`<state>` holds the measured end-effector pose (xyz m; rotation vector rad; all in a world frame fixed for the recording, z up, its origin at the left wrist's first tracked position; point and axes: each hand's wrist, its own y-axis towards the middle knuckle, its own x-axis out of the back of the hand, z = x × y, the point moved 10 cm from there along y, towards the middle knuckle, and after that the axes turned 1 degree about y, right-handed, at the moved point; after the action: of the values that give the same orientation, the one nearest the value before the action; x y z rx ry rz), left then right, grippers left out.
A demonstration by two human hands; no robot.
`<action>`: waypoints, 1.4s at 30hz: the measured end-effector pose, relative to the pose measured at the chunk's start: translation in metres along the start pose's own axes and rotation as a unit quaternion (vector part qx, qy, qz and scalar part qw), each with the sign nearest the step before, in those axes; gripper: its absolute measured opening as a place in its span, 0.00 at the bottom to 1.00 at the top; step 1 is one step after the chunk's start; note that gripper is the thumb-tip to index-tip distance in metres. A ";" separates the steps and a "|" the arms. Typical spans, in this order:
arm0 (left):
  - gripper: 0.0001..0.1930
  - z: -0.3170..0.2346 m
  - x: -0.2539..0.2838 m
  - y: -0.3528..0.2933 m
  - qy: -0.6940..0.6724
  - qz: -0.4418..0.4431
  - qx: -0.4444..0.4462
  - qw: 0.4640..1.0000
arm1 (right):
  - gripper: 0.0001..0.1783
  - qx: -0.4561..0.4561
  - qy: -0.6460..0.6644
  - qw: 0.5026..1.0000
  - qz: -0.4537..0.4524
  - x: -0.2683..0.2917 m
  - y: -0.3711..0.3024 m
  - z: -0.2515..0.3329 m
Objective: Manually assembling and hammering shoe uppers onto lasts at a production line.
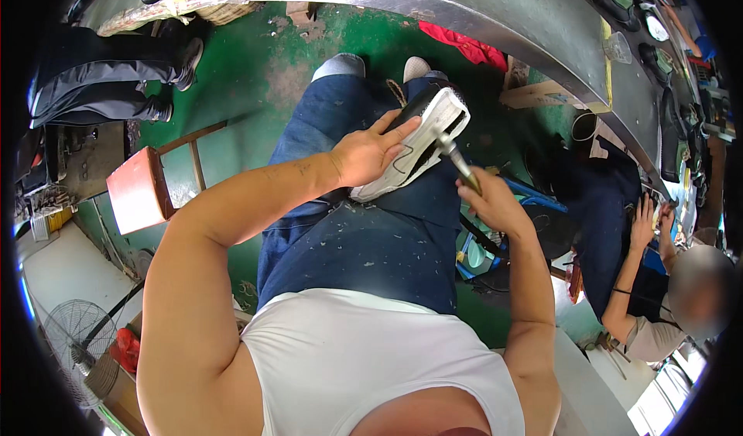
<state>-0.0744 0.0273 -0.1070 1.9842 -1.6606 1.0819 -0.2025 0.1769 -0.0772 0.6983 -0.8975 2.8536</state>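
We held a hammer (455, 156) in our right grip (489, 196) and, left of it, a shoe (396, 179) in our left grip (371, 154).

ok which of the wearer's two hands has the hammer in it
The right hand: its fingers close around the handle of the hammer. The left hand instead lies on the white-and-black shoe across the lap.

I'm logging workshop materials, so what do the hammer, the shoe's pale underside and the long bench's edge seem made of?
Hammer: probably polished metal, as its shaft shines silver; the grip, partly covered by the right hand, is unclear.
Shoe's pale underside: matt off-white, perhaps board or fabric; its texture is unclear.
Bench's edge: likely smooth sheet metal, judging by its bright glare.
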 end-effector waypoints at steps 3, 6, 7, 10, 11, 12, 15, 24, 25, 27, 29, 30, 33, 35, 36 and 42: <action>0.30 -0.014 0.006 0.007 0.024 0.009 -0.023 0.999 | 0.14 0.036 0.024 0.992 -0.118 0.022 0.011 0.016; 0.29 -0.019 0.004 0.011 0.060 0.062 -0.005 0.996 | 0.18 0.111 -0.141 0.959 -0.220 0.021 0.036 0.018; 0.29 -0.019 0.006 0.013 0.061 0.061 -0.007 0.996 | 0.19 0.070 -0.145 0.970 -0.179 0.012 0.046 -0.002; 0.32 -0.013 0.007 0.010 0.119 0.116 0.013 0.986 | 0.18 0.075 -0.153 0.973 -0.153 0.011 0.046 0.013; 0.34 -0.016 0.011 0.010 0.135 0.133 0.018 0.982 | 0.18 0.103 -0.138 0.969 -0.178 0.012 0.041 0.017; 0.36 -0.019 0.012 0.009 0.150 0.151 0.023 0.977 | 0.18 0.132 -0.123 0.963 -0.202 0.013 0.036 0.020; 0.39 -0.036 0.018 0.005 0.175 0.168 0.007 0.970 | 0.19 0.069 -0.159 0.972 -0.161 0.003 0.036 0.009; 0.34 0.034 -0.016 -0.042 -0.269 -0.057 0.155 0.949 | 0.19 0.106 -0.033 0.986 -0.124 -0.018 0.010 0.037; 0.34 0.034 -0.015 -0.040 -0.272 -0.058 0.156 0.948 | 0.20 0.130 -0.007 0.981 -0.145 -0.023 0.005 0.043; 0.39 0.031 -0.017 -0.039 -0.285 -0.017 0.138 0.948 | 0.20 0.065 -0.142 0.986 -0.059 -0.047 0.010 0.041; 0.42 0.028 -0.010 -0.043 -0.253 0.007 0.113 0.961 | 0.20 0.064 -0.131 0.989 -0.031 -0.055 0.013 0.030; 0.46 0.019 -0.006 -0.044 -0.223 0.039 0.087 0.970 | 0.19 0.083 -0.079 0.991 -0.074 -0.052 0.006 0.022; 0.50 0.008 0.029 -0.036 -0.126 0.143 0.160 0.968 | 0.18 0.058 0.066 0.987 -0.132 -0.046 -0.010 -0.009; 0.47 -0.013 0.076 -0.036 -0.064 0.065 0.084 0.992 | 0.17 0.031 0.109 0.983 -0.142 -0.050 -0.022 -0.025; 0.45 -0.026 0.104 -0.036 -0.040 -0.008 0.030 0.999 | 0.20 0.049 0.159 0.971 -0.171 -0.052 -0.027 -0.036; 0.40 -0.093 0.184 -0.006 -0.329 -0.144 -0.101 0.928 | 0.23 0.087 0.252 0.935 -0.233 -0.054 -0.030 -0.058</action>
<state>-0.0946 -0.0342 0.0885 2.4969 -1.5902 0.1197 -0.1714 0.2381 -0.1276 0.1318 -0.3465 2.4983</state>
